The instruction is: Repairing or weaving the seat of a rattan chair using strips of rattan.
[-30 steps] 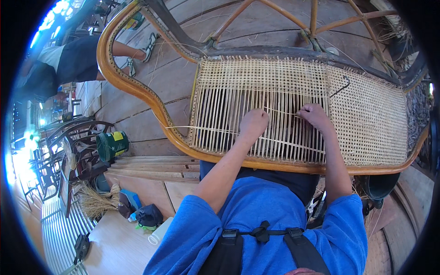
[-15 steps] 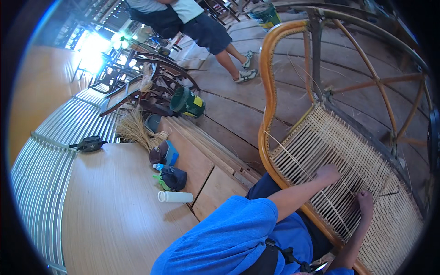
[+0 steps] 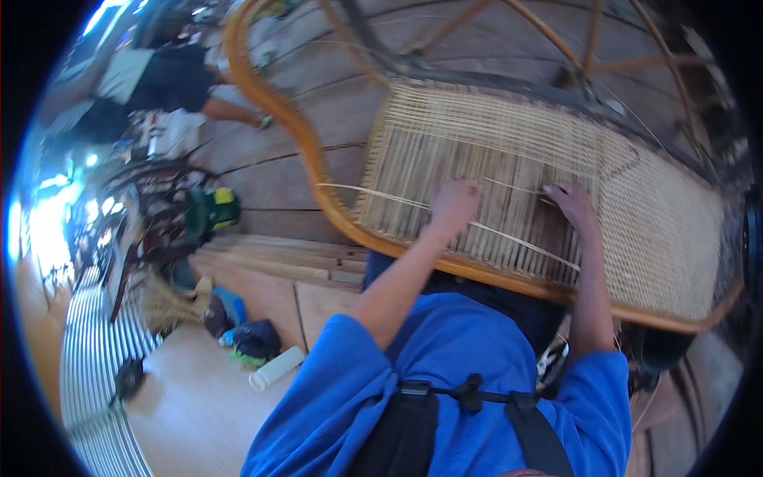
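Observation:
A rattan chair frame holds a woven cane panel (image 3: 664, 230), its right part and far edge densely woven, its middle still showing bare parallel strands. Over those strands my left hand (image 3: 457, 208) is closed, fingers curled down near the end of a thin cane strip (image 3: 513, 184). To the right, my right hand (image 3: 574, 207) pinches that strip's other end between thumb and fingers. A second pale cane strand (image 3: 377, 193) runs loose from the curved frame (image 3: 306, 147) beneath my left hand toward my right forearm. A thin dark bent piece (image 3: 624, 163) lies on the weave.
At left, a white cylinder (image 3: 276, 368), a dark bag (image 3: 256, 339) and a bundle of fibres (image 3: 167, 306) lie by wooden boards. A green bucket (image 3: 214, 211) stands beyond, near dark chair parts. A person (image 3: 171, 79) stands at the far left, blurred.
The view has swung so the chair and my hands appear further left and higher. My hands are now further apart across the panel, with a thin cane strip visible between them.

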`<action>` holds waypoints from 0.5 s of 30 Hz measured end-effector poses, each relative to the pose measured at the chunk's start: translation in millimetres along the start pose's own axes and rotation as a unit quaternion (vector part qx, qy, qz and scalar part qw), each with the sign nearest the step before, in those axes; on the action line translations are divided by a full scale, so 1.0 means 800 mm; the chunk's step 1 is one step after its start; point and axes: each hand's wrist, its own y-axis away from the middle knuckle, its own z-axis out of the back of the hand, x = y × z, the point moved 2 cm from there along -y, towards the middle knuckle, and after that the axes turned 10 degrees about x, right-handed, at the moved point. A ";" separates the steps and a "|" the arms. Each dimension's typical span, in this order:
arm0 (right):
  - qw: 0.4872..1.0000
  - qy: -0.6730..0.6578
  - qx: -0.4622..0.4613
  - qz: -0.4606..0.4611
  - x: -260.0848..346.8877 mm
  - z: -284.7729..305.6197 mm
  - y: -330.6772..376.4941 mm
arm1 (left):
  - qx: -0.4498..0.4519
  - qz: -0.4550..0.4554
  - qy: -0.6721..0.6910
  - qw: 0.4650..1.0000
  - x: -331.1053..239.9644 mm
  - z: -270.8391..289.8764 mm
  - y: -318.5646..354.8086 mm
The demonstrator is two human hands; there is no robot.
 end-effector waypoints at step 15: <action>0.990 -0.085 0.060 -0.093 -0.019 0.012 -0.003 | 0.003 -0.002 -0.050 0.999 -0.032 -0.033 -0.036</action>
